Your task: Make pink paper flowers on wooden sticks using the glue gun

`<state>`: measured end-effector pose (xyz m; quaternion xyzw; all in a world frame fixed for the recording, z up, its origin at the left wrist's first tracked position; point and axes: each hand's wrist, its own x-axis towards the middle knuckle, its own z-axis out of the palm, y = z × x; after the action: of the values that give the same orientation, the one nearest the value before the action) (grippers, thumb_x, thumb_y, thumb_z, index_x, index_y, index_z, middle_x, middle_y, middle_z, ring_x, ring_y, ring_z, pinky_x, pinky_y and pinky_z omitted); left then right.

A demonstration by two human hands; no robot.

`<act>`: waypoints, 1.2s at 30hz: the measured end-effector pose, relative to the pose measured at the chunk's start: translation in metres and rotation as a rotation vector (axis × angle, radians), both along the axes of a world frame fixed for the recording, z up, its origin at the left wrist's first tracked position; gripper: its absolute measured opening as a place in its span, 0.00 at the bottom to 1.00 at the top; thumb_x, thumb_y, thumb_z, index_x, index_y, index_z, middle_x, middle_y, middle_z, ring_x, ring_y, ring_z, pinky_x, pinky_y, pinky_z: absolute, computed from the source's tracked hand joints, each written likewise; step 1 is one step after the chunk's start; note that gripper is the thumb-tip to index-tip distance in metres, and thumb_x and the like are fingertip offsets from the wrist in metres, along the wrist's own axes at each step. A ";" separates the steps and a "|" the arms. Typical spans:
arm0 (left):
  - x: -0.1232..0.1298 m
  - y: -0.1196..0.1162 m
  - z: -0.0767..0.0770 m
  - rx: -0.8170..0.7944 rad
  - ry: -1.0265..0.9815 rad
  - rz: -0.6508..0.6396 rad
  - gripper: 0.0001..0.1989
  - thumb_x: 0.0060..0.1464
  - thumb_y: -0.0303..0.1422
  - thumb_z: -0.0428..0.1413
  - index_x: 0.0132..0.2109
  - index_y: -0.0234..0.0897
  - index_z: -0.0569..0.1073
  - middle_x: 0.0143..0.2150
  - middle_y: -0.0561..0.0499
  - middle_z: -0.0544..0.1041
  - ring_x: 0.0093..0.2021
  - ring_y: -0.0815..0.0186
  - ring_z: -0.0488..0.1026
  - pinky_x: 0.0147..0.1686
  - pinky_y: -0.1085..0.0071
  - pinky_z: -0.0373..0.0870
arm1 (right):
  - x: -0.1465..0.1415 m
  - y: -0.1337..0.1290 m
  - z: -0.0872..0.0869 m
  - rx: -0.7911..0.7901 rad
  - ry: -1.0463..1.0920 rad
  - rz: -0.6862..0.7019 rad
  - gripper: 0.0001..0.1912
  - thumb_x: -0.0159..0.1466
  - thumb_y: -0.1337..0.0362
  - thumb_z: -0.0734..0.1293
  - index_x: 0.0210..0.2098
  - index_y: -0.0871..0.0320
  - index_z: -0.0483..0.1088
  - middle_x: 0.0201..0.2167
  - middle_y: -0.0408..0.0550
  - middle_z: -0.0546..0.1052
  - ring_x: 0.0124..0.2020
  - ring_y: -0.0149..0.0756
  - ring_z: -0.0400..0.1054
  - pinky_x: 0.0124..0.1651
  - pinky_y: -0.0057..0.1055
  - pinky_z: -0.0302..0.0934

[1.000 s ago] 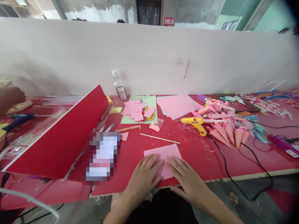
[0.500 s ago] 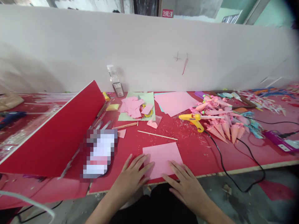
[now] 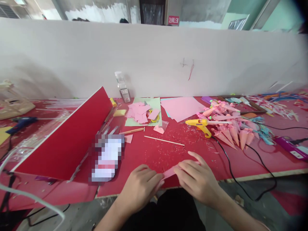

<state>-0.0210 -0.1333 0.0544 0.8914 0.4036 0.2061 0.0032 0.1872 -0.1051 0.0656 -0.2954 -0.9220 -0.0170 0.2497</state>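
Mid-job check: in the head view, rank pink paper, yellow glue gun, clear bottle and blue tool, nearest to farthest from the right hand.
From the right hand:
1. Pink paper, in its grasp.
2. Yellow glue gun, ahead.
3. Clear bottle, ahead and left.
4. Blue tool, far left.

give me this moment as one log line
left hand: holds pink paper; right hand: holds same paper; beyond hands: thin stick; right of stick: yellow glue gun
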 end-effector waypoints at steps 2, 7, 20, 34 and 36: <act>0.005 0.005 0.010 0.000 -0.011 -0.020 0.10 0.55 0.28 0.44 0.28 0.35 0.66 0.20 0.56 0.67 0.19 0.73 0.61 0.25 0.73 0.58 | -0.011 0.003 0.006 0.029 0.050 0.056 0.10 0.58 0.71 0.57 0.37 0.58 0.67 0.28 0.45 0.72 0.31 0.32 0.64 0.50 0.40 0.51; 0.013 0.005 0.020 -0.014 -0.110 -0.014 0.15 0.56 0.27 0.42 0.22 0.35 0.61 0.17 0.56 0.64 0.17 0.74 0.57 0.22 0.74 0.54 | -0.030 0.009 0.009 -0.021 0.138 0.144 0.06 0.56 0.71 0.57 0.26 0.59 0.65 0.21 0.43 0.69 0.25 0.31 0.60 0.31 0.30 0.56; -0.014 -0.001 0.035 -0.080 -0.182 0.133 0.12 0.55 0.26 0.42 0.28 0.35 0.67 0.20 0.53 0.69 0.20 0.71 0.61 0.24 0.73 0.54 | 0.013 0.050 -0.013 -0.046 0.208 0.011 0.06 0.55 0.73 0.58 0.27 0.58 0.64 0.22 0.44 0.69 0.26 0.31 0.60 0.32 0.28 0.54; 0.001 0.019 0.044 0.158 0.006 0.290 0.07 0.51 0.29 0.48 0.34 0.36 0.70 0.26 0.52 0.71 0.29 0.67 0.66 0.29 0.71 0.59 | -0.005 0.040 0.027 -0.258 -0.052 0.063 0.12 0.63 0.66 0.54 0.26 0.59 0.64 0.24 0.44 0.70 0.28 0.31 0.61 0.34 0.29 0.52; 0.007 0.022 0.045 0.211 0.042 0.247 0.08 0.50 0.28 0.48 0.38 0.37 0.69 0.29 0.52 0.72 0.32 0.66 0.67 0.33 0.69 0.60 | -0.010 0.041 0.026 -0.244 -0.095 0.085 0.13 0.63 0.65 0.54 0.25 0.59 0.64 0.22 0.43 0.70 0.26 0.30 0.61 0.32 0.28 0.50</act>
<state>-0.0137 -0.1109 0.0997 0.8344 0.4865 0.2272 -0.1242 0.1769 -0.0645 0.0919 -0.2830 -0.9398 0.0917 0.1683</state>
